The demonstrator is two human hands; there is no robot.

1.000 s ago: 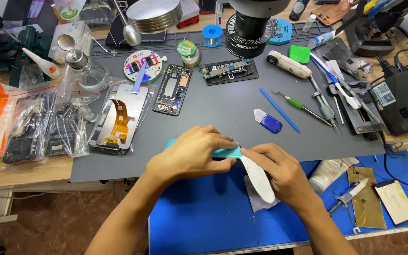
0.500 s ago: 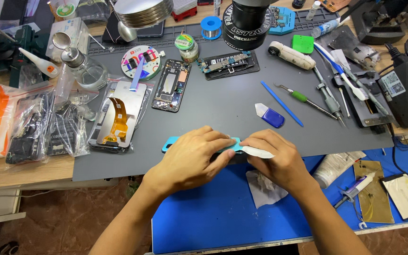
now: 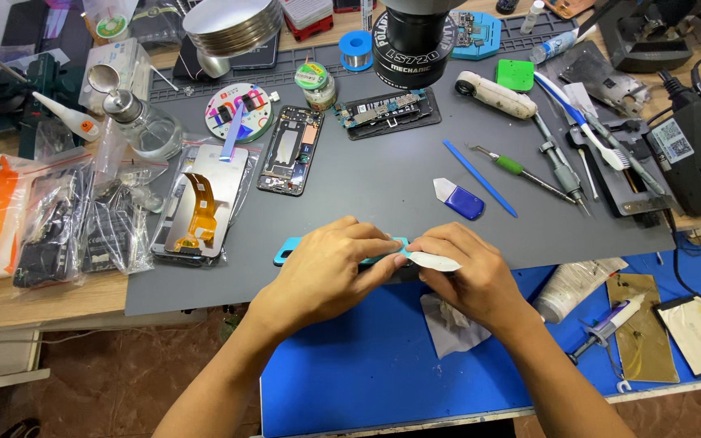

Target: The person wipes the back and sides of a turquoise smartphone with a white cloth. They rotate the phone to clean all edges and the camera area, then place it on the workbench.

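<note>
Left hand (image 3: pixel 330 268) is pressing down, fingers curled, on the teal-edged phone (image 3: pixel 285 250) at the grey mat's (image 3: pixel 383 186) near edge while right hand (image 3: pixel 468 276) is pinching a thin white pry card (image 3: pixel 436 261) at its rim; probably light, rigid, fragile, best gripped by the edges.

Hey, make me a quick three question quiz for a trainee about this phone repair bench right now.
1. True or false: both hands rest on the teal phone.
2. What does the right hand pinch: A white strip, B blue pry tool, C toothbrush?
3. Which mat lies under the crumpled tissue?

Key:
1. True; the left hand covers most of it.
2. A.
3. The blue mat.
</note>
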